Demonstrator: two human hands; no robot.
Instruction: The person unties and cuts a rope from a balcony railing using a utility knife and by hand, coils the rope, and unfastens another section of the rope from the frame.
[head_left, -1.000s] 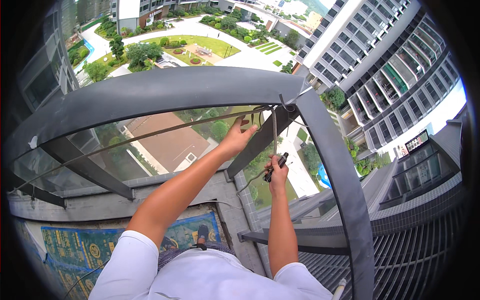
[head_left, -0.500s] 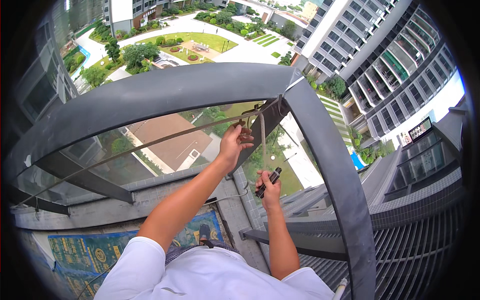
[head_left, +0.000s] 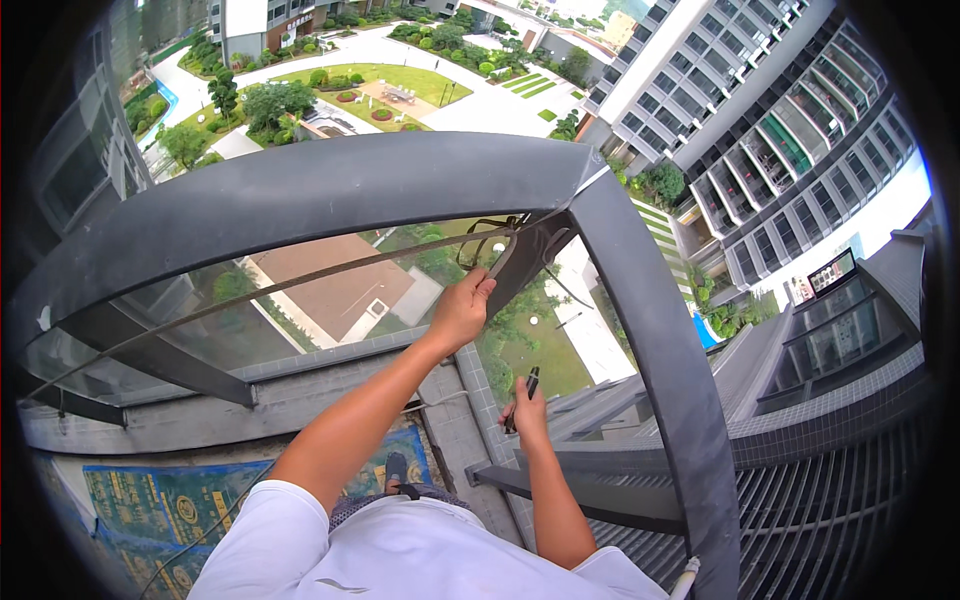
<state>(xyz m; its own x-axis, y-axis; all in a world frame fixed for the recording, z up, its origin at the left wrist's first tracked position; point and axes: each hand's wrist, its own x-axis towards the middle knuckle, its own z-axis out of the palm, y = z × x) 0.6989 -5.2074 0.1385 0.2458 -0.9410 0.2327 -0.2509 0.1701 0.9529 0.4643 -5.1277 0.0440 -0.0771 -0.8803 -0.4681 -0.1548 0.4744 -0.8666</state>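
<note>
A taut rope (head_left: 330,270) runs from the lower left up to the corner of a dark grey metal frame (head_left: 370,168), where it is tied. Just below that knot my left hand (head_left: 461,314) is closed around a short rope end (head_left: 497,262). A thin dark strap loop (head_left: 468,247) hangs beside it. Lower and to the right, my right hand (head_left: 530,416) grips a small black hand tool (head_left: 533,380) that points upward; its exact kind is partly hidden by the fingers.
Beyond the frame is a long drop to a garden courtyard (head_left: 400,95). A tiled ledge (head_left: 490,400) and a grey parapet (head_left: 200,425) lie below my arms. Blue-green printed sheeting (head_left: 180,510) covers the floor at left. Grey louvres (head_left: 800,510) spread at right.
My left hand has gone from open fingers to closed around the rope end. The rope that hung down toward my right hand no longer hangs there. My right hand has lowered slightly and turned the tool.
</note>
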